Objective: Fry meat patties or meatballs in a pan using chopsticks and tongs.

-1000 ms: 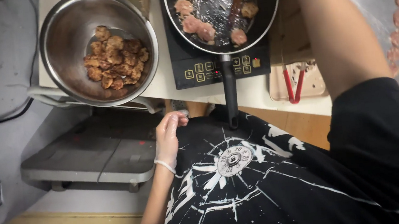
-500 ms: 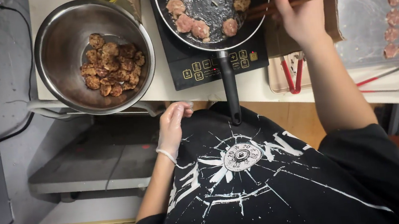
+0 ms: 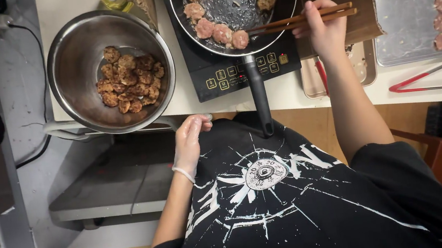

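Note:
My right hand (image 3: 323,28) grips a pair of wooden chopsticks (image 3: 297,20) whose tips reach into the black frying pan (image 3: 285,2). Several meat patties (image 3: 221,32) lie in the oily pan, which sits on a black induction cooker (image 3: 237,70); the pan's handle (image 3: 258,95) points toward me. My left hand (image 3: 189,143), in a thin clear glove, hangs loose below the counter edge against my black shirt and holds nothing.
A steel bowl (image 3: 75,63) with several browned patties (image 3: 128,79) stands left of the cooker. A metal tray (image 3: 411,11) of raw patties lies at the right, red-handled tongs (image 3: 430,80) in front of it. A small tray (image 3: 360,68) sits under my wrist.
My right hand drew back from over the pan to its right side, chopsticks now lying level. My left hand stayed by my shirt. The view shifted slightly.

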